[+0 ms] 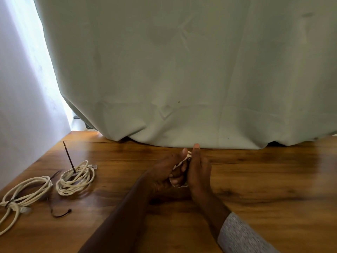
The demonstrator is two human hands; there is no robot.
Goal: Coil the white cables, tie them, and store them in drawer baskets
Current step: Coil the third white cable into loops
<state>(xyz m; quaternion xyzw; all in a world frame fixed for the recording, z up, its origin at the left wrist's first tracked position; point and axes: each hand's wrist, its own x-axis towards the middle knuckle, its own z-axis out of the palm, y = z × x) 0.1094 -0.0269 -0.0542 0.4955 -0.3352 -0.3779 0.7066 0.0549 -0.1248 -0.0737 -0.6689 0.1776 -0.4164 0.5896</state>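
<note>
Coiling in progress: one white cable in hand, two coils parked far left on the table (pixel 255 179).

Left to right we see a loose coil (pixel 25 192), a tied coil (pixel 75 178) with its tie upright, then our left hand (pixel 164 172) and right hand (pixel 198 170) closed together around a small white cable bundle (pixel 180 163), its long axis running away from us, equally near both.
</note>
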